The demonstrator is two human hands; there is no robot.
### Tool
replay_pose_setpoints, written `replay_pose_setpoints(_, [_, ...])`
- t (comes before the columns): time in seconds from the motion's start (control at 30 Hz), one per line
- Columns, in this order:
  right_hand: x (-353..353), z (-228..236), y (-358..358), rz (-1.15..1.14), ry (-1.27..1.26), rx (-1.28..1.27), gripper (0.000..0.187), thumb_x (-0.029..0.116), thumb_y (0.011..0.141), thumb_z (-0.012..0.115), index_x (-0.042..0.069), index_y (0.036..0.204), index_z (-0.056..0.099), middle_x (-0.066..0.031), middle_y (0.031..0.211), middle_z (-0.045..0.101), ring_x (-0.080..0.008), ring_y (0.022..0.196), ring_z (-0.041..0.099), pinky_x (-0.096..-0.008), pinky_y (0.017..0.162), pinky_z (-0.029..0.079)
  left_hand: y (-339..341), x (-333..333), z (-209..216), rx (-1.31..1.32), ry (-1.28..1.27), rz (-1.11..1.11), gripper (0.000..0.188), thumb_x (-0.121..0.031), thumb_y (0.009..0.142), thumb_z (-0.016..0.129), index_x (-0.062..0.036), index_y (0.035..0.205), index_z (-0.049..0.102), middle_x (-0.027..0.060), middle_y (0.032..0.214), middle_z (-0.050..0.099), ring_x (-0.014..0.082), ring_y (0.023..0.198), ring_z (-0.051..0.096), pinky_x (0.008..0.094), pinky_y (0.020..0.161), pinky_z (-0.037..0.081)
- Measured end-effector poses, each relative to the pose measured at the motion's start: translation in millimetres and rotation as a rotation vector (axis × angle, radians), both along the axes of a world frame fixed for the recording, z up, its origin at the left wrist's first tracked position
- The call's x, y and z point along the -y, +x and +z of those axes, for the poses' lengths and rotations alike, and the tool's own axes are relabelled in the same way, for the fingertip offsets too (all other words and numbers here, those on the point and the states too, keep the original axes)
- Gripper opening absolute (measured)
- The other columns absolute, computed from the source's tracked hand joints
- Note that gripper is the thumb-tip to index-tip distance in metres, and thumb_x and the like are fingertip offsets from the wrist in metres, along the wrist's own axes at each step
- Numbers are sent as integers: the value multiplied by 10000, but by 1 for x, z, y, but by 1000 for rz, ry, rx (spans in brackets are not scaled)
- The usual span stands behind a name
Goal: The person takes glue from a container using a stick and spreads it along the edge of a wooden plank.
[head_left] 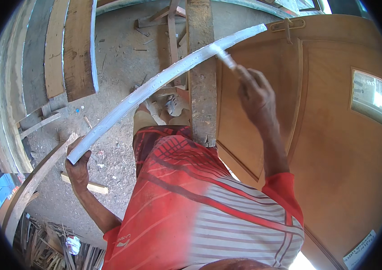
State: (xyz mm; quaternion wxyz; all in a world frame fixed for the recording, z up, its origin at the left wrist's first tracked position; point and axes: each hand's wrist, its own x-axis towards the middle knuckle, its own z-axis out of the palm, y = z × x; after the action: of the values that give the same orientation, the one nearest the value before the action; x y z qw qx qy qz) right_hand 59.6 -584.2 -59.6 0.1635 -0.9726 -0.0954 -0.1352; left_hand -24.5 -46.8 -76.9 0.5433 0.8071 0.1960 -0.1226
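A long, narrow wooden strip, coated white on its upper face, slants from lower left to upper right in front of me. My left hand is closed around its near left end. In my right hand is a paintbrush, its pale bristles against the strip near the far right end. The bristles are slightly blurred. Underneath, a rough wooden beam runs away from me, and the strip crosses over it; whether they touch I cannot tell.
Boards with white edges lie side by side at left. A brown wooden door with a handle fills the right. A curved plank lies beyond my left hand. Scrap wood is heaped lower left. A short offcut lies on the dusty floor.
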Motion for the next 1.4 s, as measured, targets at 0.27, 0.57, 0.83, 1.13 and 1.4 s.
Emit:
replay_pose_setpoints(0.27, [37, -12, 21, -84, -109, 14, 429, 11, 925, 704, 141, 1334, 696, -123, 1119, 701, -311, 1008, 709, -430, 810, 604, 0, -1, -7, -9, 21, 19, 499, -221, 898, 847, -44, 1330, 669, 69, 1291, 690, 185, 1176, 627, 342, 1017, 524])
replay_pose_setpoints(0.57, [104, -17, 52, -311, -122, -20, 347, 80, 995, 637, 104, 1337, 693, -143, 1137, 702, -346, 981, 710, -467, 836, 571, 0, -5, -11, 8, 67, -16, 487, -191, 906, 840, -44, 1335, 664, 66, 1273, 697, 184, 1179, 624, 343, 1006, 531])
replay_pose_setpoints(0.83, [90, -12, 43, -220, 2, -105, 345, 84, 982, 640, 80, 1324, 683, -175, 1116, 700, -361, 945, 708, -466, 805, 571, 3, -4, -6, 43, 55, -33, 494, -178, 907, 831, -44, 1349, 656, 74, 1287, 697, 184, 1184, 631, 327, 998, 540])
replay_pose_setpoints(1.13, [14, 0, 8, 47, 176, -161, 388, 44, 943, 693, 118, 1324, 678, -171, 1133, 710, -370, 953, 713, -456, 807, 595, 3, -2, -3, 75, 86, -44, 499, -151, 898, 837, -45, 1350, 654, 87, 1304, 699, 202, 1177, 644, 331, 971, 562])
replay_pose_setpoints(1.4, [112, -21, 56, -353, 78, -53, 355, 83, 979, 670, 114, 1331, 696, -163, 1100, 713, -308, 910, 713, -407, 792, 565, 3, -1, -3, 47, 87, -32, 506, -177, 908, 835, -34, 1357, 651, 88, 1267, 709, 204, 1171, 643, 358, 1014, 531])
